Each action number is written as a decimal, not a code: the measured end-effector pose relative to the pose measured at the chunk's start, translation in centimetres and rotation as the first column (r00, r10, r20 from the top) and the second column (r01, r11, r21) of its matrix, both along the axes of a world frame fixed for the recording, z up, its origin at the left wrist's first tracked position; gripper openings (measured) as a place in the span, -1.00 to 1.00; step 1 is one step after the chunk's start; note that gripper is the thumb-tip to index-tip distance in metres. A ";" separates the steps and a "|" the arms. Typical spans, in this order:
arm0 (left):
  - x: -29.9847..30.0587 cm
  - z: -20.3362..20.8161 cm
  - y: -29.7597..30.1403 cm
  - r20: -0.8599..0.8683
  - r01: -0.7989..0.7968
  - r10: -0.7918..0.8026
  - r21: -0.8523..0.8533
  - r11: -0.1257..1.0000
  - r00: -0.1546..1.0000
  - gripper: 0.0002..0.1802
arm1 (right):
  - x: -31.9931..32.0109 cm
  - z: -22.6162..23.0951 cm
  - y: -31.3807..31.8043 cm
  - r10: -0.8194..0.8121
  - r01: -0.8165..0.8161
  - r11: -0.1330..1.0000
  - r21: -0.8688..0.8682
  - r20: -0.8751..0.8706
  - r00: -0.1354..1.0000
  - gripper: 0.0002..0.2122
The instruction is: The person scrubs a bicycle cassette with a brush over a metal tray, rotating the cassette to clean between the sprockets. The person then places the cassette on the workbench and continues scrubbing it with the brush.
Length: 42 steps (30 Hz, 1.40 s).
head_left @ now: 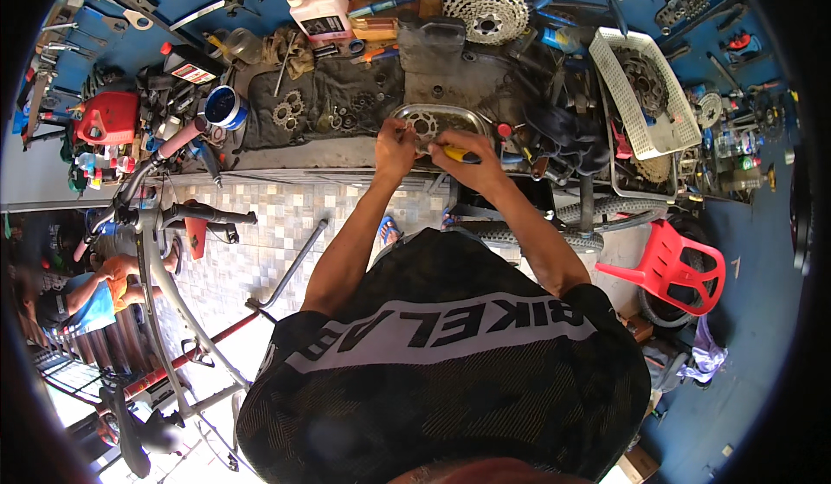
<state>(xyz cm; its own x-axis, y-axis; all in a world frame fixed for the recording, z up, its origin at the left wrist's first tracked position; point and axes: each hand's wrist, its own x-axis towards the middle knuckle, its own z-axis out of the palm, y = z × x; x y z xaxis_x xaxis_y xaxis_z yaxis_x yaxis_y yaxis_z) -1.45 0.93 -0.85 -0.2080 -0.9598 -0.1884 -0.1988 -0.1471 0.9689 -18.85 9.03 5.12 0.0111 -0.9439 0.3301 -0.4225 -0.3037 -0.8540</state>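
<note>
Over an oval metal tray [474, 119] on the workbench, my left hand [396, 148] pinches the edge of a small toothed bicycle sprocket [423, 124]. My right hand [472, 159] is closed round a tool with a yellow and black handle [457, 152]. The tool's tip points left, close to the sprocket and my left fingers; its exact kind is too small to tell. Left of the tray, more small sprockets [288, 110] lie on a dark cloth [260, 138].
A large cassette [486, 14] lies at the bench's back. White plastic basket [599, 55] with greasy parts stands right, a blue-white tub [227, 107] left. A bicycle frame [164, 276] rises at left, near a seated person [82, 298]. A red chair [671, 263] is at right.
</note>
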 end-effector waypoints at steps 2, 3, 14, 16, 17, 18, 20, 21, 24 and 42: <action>-0.3 -0.1 0.5 -0.165 -0.038 0.051 0.083 0.996 0.985 -0.82 | -1.0 -1.6 0.0 -0.108 0.108 0.989 0.097 -0.001 0.994 -0.82; -0.3 0.1 0.4 -0.243 -0.058 0.087 0.122 0.991 0.966 -0.83 | -1.1 -1.3 -0.2 -0.156 0.155 0.978 0.140 -0.002 0.988 -0.83; -0.1 -1.0 0.3 -0.112 -0.122 0.128 0.058 0.991 0.985 -0.82 | -0.2 -0.5 0.8 -0.075 0.069 0.994 -0.086 -0.057 0.996 -0.83; -0.4 -1.2 0.2 -0.051 -0.111 0.113 0.038 0.993 0.992 -0.81 | -0.4 -2.2 0.6 -0.123 0.123 0.992 -0.003 0.005 0.992 -0.83; -0.6 -0.8 0.2 -0.087 -0.111 0.119 0.084 0.990 0.989 -0.80 | -0.8 -2.9 0.4 -0.150 0.149 0.988 0.038 0.036 0.988 -0.82; -0.5 -0.7 0.0 -0.121 -0.119 0.134 0.127 0.985 0.984 -0.79 | -1.5 -2.5 0.2 -0.218 0.223 0.973 0.053 -0.074 0.973 -0.82; -0.1 -0.6 -0.2 -0.088 -0.111 0.122 0.120 0.987 0.989 -0.78 | -1.1 -2.3 0.2 -0.179 0.179 0.983 -0.031 -0.006 0.984 -0.84; 0.0 -1.0 -0.2 -0.073 -0.107 0.116 0.122 0.987 0.991 -0.78 | -0.6 -1.7 0.5 -0.156 0.157 0.985 -0.070 0.024 0.987 -0.85; -0.6 -4.0 -1.1 0.040 -0.133 0.136 -0.068 0.989 0.990 -0.77 | 0.9 -1.3 0.4 -0.085 0.093 0.993 -0.076 0.098 0.992 -0.85; 0.5 -1.3 -0.2 -0.009 -0.100 0.101 0.042 0.994 0.995 -0.72 | -0.4 -0.3 0.4 -0.072 0.067 0.989 0.135 0.032 0.997 -0.74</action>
